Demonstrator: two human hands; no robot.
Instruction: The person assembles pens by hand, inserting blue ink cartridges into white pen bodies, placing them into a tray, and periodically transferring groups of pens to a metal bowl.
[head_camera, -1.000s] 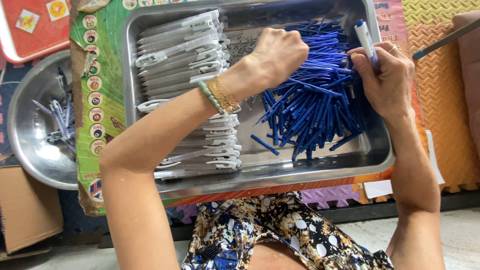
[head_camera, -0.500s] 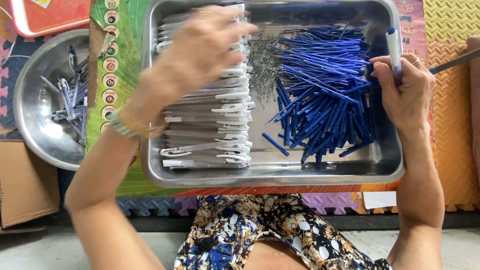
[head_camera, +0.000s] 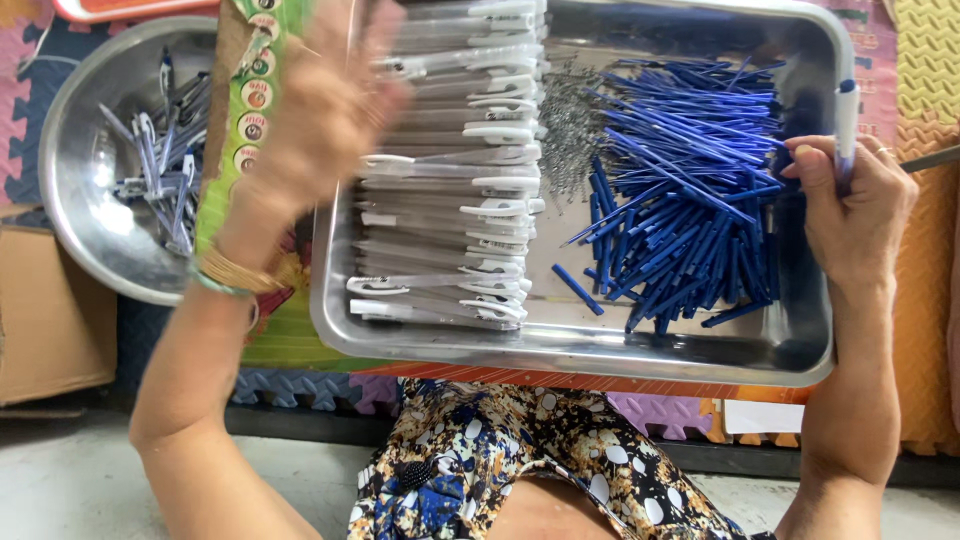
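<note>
Nearest the camera a lap in a dark floral-print garment (head_camera: 520, 470) sits below a rectangular steel tray (head_camera: 560, 345), whose near rim shows bare metal. Compared with half a second earlier, the left hand (head_camera: 325, 120) has swung leftward off the tray's stack and now hovers, blurred, over the tray's left edge and the printed green cardboard sheet (head_camera: 250, 120) beside it — fingers spread wide and holding nothing that can be made out. A gold bangle and a green band (head_camera: 228, 275) circle that wrist. The right hand (head_camera: 850, 215) has stayed at the tray's right rim, closed around one assembled pen (head_camera: 846, 120) with a white barrel and blue cap, held upright with its tip pointing away. Inside the tray lie three groups: a stack of clear pen barrels with white clips (head_camera: 450, 170) on the left, too many and too overlapped to count; a small tangle of metal springs (head_camera: 570, 125) in the middle toward the far side; and a loose heap of blue pen refills (head_camera: 690, 200) on the right, also beyond counting, with one stray refill lying apart on the tray floor near the stack. Farther left, one round steel bowl (head_camera: 85, 225) holds a handful of finished pens (head_camera: 165, 150) — roughly a dozen, though they overlap. Coloured foam floor mats (head_camera: 925, 60) lie beyond.
</note>
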